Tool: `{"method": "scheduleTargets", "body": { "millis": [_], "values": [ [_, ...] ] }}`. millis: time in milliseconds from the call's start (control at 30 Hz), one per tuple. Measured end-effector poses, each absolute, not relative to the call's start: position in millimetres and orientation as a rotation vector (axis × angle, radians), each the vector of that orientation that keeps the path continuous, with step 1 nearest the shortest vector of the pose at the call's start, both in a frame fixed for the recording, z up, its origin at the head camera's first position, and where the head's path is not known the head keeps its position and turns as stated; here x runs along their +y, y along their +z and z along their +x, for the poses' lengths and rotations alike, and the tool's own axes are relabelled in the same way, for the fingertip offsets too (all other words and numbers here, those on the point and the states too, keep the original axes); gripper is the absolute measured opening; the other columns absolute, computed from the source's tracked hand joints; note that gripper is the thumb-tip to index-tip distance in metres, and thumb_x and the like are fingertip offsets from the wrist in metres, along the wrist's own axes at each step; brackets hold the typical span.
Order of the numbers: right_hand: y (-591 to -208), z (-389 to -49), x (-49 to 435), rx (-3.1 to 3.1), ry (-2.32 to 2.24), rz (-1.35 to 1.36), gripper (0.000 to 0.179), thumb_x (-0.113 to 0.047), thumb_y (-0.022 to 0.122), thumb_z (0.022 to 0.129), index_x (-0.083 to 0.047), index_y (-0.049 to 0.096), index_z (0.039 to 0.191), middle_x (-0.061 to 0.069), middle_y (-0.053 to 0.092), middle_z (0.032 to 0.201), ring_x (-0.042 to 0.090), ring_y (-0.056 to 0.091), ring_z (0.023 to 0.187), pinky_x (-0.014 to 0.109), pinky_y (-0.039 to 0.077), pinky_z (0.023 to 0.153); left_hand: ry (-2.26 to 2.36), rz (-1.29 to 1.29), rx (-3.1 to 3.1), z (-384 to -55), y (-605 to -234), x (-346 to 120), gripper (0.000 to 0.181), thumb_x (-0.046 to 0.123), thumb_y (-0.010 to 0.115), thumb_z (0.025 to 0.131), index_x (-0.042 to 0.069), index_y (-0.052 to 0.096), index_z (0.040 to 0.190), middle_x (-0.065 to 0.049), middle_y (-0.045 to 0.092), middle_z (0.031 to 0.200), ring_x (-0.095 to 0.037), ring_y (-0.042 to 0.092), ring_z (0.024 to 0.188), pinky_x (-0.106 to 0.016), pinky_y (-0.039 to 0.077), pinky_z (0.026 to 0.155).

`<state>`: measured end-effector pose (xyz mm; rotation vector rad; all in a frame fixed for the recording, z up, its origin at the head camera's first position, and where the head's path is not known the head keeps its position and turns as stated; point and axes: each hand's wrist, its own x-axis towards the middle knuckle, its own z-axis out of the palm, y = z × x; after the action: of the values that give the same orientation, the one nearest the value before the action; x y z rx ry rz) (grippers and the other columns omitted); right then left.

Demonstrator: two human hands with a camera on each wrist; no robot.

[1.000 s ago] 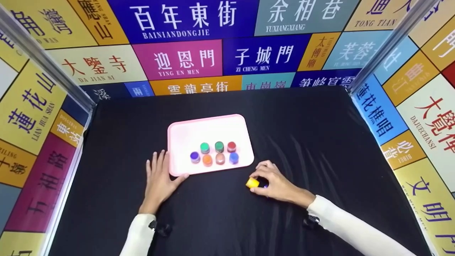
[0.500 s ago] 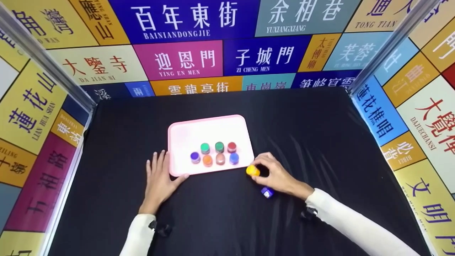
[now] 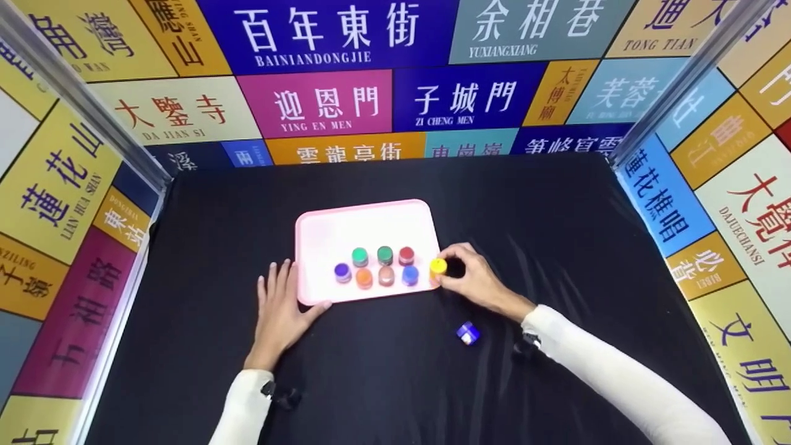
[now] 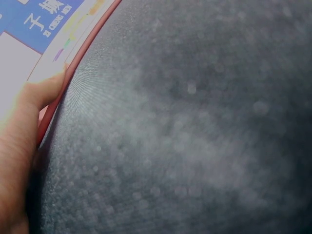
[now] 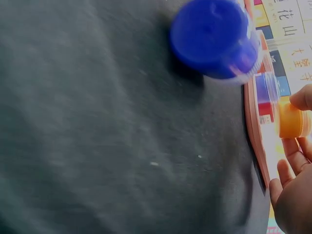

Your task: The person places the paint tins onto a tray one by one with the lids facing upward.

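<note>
My right hand [image 3: 479,281] pinches a small yellow paint pot [image 3: 438,267] between thumb and fingers, at the right front edge of the pink tray [image 3: 364,222]. In the right wrist view the yellow pot [image 5: 290,118] shows beside a blue-lidded one standing in the tray. My left hand [image 3: 281,312] lies with fingers straight along the tray's left side, its thumb at the front rim. That thumb [image 4: 48,90] also shows against the rim in the left wrist view. A dark blue pot [image 3: 468,333] sits on the black cloth, nearer than the right hand.
Two rows of pots stand in the tray: light green [image 3: 359,256], dark green [image 3: 385,254] and red [image 3: 406,255] behind; purple [image 3: 342,272], orange [image 3: 364,277], brown [image 3: 385,275] and blue [image 3: 410,275] in front. Printed panels [image 3: 315,102] wall the table.
My right hand has lifted the yellow pot away from the dark blue one and carried it up to the tray's right front edge. The left hand has kept its place.
</note>
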<state>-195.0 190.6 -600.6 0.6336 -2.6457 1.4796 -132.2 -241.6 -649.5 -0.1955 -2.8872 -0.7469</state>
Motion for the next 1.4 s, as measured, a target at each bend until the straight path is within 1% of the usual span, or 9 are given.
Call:
{"method": "scheduleTargets", "body": {
  "millis": [100,233,333,433,633,767,933,1100,1400],
  "values": [
    [-599.5,-206.3,187.6,-2.652,1.526,0.584,0.038,-0.013,0.095,0.083,-0.008,0.078,0.117,0.008,0.072,0.121,0.028,0.063,0.121,0.040,0.047,0.109,-0.755,-0.194,-2.890,-133.1,-649.2,-241.4,0.118,0.072,0.078,0.090,0.003,0.031,0.172,-0.026,0.031,0.177,-0.047,0.013,0.168,-0.064,-0.003,0.135],
    [-598.9,-221.9,183.5,-2.619,1.622,0.550,0.035,-0.012,0.095,0.086,-0.006,0.078,0.116,0.012,0.072,0.118,0.035,0.063,0.119,0.052,0.048,0.108,-0.755,-0.198,-2.896,-133.8,-649.2,-241.3,0.118,0.072,0.077,0.090,0.003,0.030,0.173,-0.026,0.031,0.177,-0.047,0.012,0.168,-0.065,-0.004,0.134],
    [-598.7,-233.0,179.3,-2.598,1.663,0.544,0.034,-0.011,0.095,0.086,-0.004,0.078,0.115,0.013,0.073,0.115,0.040,0.062,0.118,0.057,0.047,0.107,-0.755,-0.201,-2.894,-134.0,-649.6,-241.8,0.118,0.072,0.078,0.089,0.002,0.031,0.173,-0.026,0.031,0.177,-0.047,0.012,0.168,-0.065,-0.003,0.134],
    [-598.3,-242.8,173.8,-2.602,1.664,0.543,0.034,-0.010,0.095,0.086,-0.004,0.077,0.114,0.012,0.074,0.113,0.041,0.061,0.117,0.057,0.047,0.105,-0.760,-0.205,-2.884,-134.0,-649.7,-242.0,0.118,0.071,0.078,0.089,0.001,0.032,0.172,-0.026,0.031,0.177,-0.048,0.013,0.168,-0.066,-0.003,0.134],
    [-599.9,-257.7,161.1,-2.649,1.606,0.573,0.033,-0.014,0.094,0.088,-0.006,0.079,0.116,0.010,0.075,0.105,0.034,0.059,0.112,0.048,0.046,0.101,-0.762,-0.195,-2.892,-134.3,-650.6,-241.8,0.118,0.072,0.077,0.090,0.002,0.031,0.172,-0.025,0.030,0.177,-0.046,0.012,0.169,-0.063,-0.004,0.135],
    [-601.5,-264.0,152.8,-2.673,1.586,0.560,0.035,-0.019,0.094,0.088,-0.009,0.080,0.119,0.009,0.074,0.110,0.031,0.060,0.112,0.044,0.046,0.100,-0.761,-0.189,-2.905,-133.5,-650.8,-241.6,0.118,0.073,0.076,0.090,0.004,0.029,0.173,-0.025,0.030,0.178,-0.045,0.011,0.169,-0.063,-0.005,0.135],
    [-602.7,-270.9,142.4,-2.662,1.613,0.543,0.038,-0.020,0.095,0.087,-0.009,0.079,0.120,0.010,0.073,0.114,0.033,0.060,0.111,0.042,0.047,0.098,-0.755,-0.185,-2.897,-132.5,-650.5,-243.1,0.117,0.072,0.076,0.091,0.003,0.030,0.173,-0.025,0.030,0.177,-0.046,0.013,0.168,-0.063,-0.004,0.135],
    [-601.3,-277.2,131.9,-2.642,1.624,0.586,0.036,-0.016,0.093,0.088,-0.007,0.078,0.120,0.011,0.074,0.113,0.035,0.060,0.109,0.041,0.045,0.095,-0.748,-0.191,-2.879,-132.3,-649.9,-243.4,0.116,0.071,0.077,0.090,0.002,0.031,0.172,-0.025,0.031,0.177,-0.047,0.014,0.168,-0.065,-0.001,0.135],
    [-600.9,-280.7,111.6,-2.690,1.636,0.674,0.033,-0.011,0.089,0.089,-0.007,0.077,0.120,0.007,0.075,0.117,0.033,0.060,0.113,0.044,0.045,0.100,-0.775,-0.182,-2.897,-132.0,-648.5,-241.5,0.117,0.072,0.076,0.091,0.003,0.030,0.173,-0.025,0.030,0.177,-0.046,0.012,0.169,-0.063,-0.004,0.135]
  ]
}}
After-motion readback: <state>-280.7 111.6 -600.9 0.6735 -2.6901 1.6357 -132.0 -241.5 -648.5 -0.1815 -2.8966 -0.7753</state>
